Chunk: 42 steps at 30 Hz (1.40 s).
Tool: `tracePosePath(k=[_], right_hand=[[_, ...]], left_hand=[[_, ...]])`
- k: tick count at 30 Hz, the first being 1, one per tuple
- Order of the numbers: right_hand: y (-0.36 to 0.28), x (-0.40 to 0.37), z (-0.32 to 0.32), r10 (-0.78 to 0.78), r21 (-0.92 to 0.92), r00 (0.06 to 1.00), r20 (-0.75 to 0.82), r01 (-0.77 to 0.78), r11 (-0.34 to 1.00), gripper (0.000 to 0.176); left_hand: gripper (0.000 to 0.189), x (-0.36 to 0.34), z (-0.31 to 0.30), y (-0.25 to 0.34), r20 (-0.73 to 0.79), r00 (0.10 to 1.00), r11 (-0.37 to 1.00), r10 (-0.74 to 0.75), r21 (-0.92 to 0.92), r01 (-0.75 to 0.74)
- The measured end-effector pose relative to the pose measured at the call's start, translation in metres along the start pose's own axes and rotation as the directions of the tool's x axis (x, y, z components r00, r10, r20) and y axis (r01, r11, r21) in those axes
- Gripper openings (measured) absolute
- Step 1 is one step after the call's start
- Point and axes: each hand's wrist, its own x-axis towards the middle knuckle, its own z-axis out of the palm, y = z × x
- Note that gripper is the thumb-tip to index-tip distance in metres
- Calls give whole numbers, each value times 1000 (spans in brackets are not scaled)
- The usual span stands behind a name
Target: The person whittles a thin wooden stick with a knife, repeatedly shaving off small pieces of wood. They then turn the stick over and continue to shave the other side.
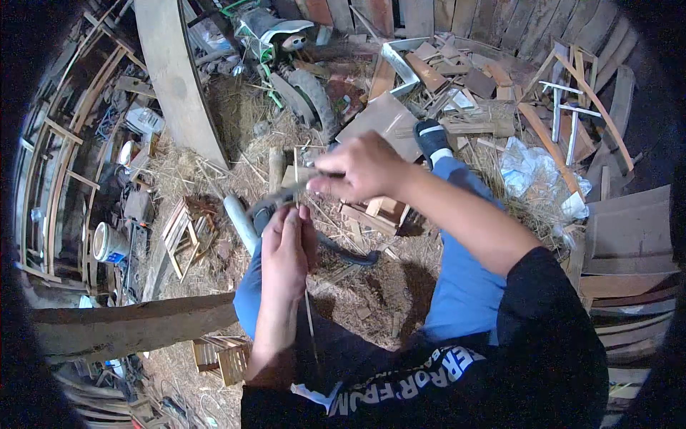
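My left hand (286, 243) is closed around a thin wooden stick (309, 318). The stick runs up past the fingertips and down along my forearm toward my lap. My right hand (364, 168), smeared by motion, is wrapped round what looks like a knife (282, 193). Its dark, blurred blade crosses the stick just above my left fingers. Whether the edge touches the wood cannot be made out. The knife's handle is mostly hidden in my right fist.
Straw and wood scraps cover the ground around my legs. Small wooden crates (224, 360) lie at the left, near a thick beam (136, 327). A white bucket (110, 243), a motorbike (279, 36), a scrap pile (457, 71) and a plastic bag (529, 168) stand farther out.
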Motion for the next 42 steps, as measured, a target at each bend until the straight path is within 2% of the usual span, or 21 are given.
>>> tracePosePath(k=[2, 4, 5, 8, 9, 10, 12, 16, 17, 18, 21, 24, 26, 28, 31, 32, 34, 36, 37, 40, 42], right_hand=[[5, 5, -1, 50, -49, 998, -32, -52, 997, 44], [-7, 6, 3, -6, 11, 996, -87, 7, 1000, 41], [-12, 0, -2, -28, -33, 1000, 12, 29, 999, 40], [-3, 5, -6, 81, 32, 996, -43, -80, 996, 43], [6, 13, -3, 26, -76, 989, -146, -38, 996, 47], [5, 10, -2, 11, -64, 991, -130, -19, 998, 47], [-4, 2, 1, -22, -41, 994, -104, 17, 999, 48], [9, 6, 1, 32, -28, 999, -42, -34, 999, 47], [13, 8, 3, 73, -16, 995, -72, -74, 997, 45], [13, 10, 2, 72, -46, 995, -68, -75, 996, 45], [1, 7, 1, 15, -137, 998, -59, -23, 990, 44], [22, 6, 11, 80, -38, 991, -108, -84, 996, 44], [30, 18, -12, 334, -184, 943, -14, -330, 926, 46], [32, 15, -7, 284, -37, 943, -172, -294, 955, 48], [4, 5, -2, 199, 70, 967, -162, -190, 979, 43], [-8, 1, -4, 178, 93, 981, -77, -171, 981, 42], [-10, -2, 9, 13, -45, 998, -61, -16, 999, 43], [5, 4, 4, 119, 16, 990, -72, -118, 993, 44], [19, 10, 1, 160, -110, 985, -63, -167, 980, 44], [11, 8, 3, 182, -40, 980, -80, -186, 982, 40], [-6, 0, 4, 17, -57, 998, -60, -21, 998, 36]], left_hand=[[20, -2, -2, -2, -3, 1000, 999, -13, -43, 13], [20, 1, 1, 4, -22, 999, 992, -46, -116, 44], [20, 3, 2, 7, -39, 998, 989, -58, -138, 52], [19, 0, 14, 10, -160, 983, 989, -90, -131, 69], [20, 2, 6, 4, -76, 995, 988, -64, -144, 53], [20, 3, 1, 2, 8, 999, 987, -38, -159, 39], [20, -3, 3, 8, -4, 993, 987, -115, -115, 113], [17, 11, -7, -11, -14, 999, 995, 31, -90, -32], [16, 13, -5, -8, -65, 998, 986, -26, -167, 15], [16, 8, 13, 10, -228, 968, 975, -105, -216, 55], [17, 3, 2, 9, -85, 996, 990, -36, -141, 24], [18, -2, 3, 7, -48, 999, 994, -16, -112, 10], [19, 5, -6, -5, 10, 999, 981, -33, -193, 34], [20, 4, -5, -3, 1, 1000, 986, -4, -168, 4], [20, 1, -1, 4, -49, 999, 992, -8, -125, 2], [20, 0, 1, 7, -71, 997, 994, -18, -106, 10], [20, 2, 1, 1, -31, 999, 995, 12, -103, -15], [20, 8, -6, -7, 13, 999, 994, 45, -103, -43], [20, 10, -10, -7, 8, 998, 995, 61, -74, -60], [21, 8, -2, 4, -18, 999, 996, 39, -80, -40], [21, 5, 0, 1, -8, 998, 996, 55, -75, -55]])
